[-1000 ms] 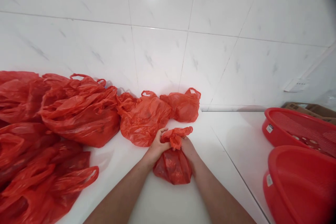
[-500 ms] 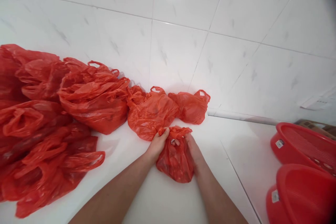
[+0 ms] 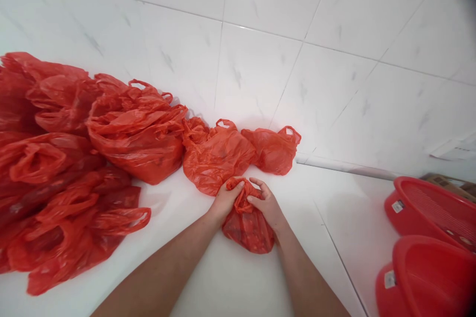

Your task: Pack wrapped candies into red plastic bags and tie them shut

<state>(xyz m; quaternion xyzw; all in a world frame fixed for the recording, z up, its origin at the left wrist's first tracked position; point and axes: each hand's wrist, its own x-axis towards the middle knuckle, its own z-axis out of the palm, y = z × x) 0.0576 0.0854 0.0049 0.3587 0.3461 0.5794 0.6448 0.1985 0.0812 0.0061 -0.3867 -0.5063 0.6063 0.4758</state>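
Observation:
A small red plastic bag (image 3: 248, 232) rests on the white surface in front of me, its lower part bulging with contents I cannot make out. My left hand (image 3: 225, 201) grips the gathered top of the bag, thumb pressed on the plastic. On the other side, my right hand (image 3: 267, 203) holds the bunched neck with its thumb, other fingers curled behind. Just beyond my left hand sits another filled red plastic bag (image 3: 219, 158), with a smaller red bag (image 3: 273, 151) beside it against the wall.
Several red plastic bags (image 3: 137, 133) are heaped at the left along the tiled wall (image 3: 178, 54). At the right edge stand a red basin (image 3: 431, 272) and a red strainer basket (image 3: 405, 208). A seam (image 3: 340, 252) runs across the white surface near them.
The bag's top, spread between my hands before, is now gathered into a bunched neck. My right hand has moved from the bag's side up and inward onto that neck.

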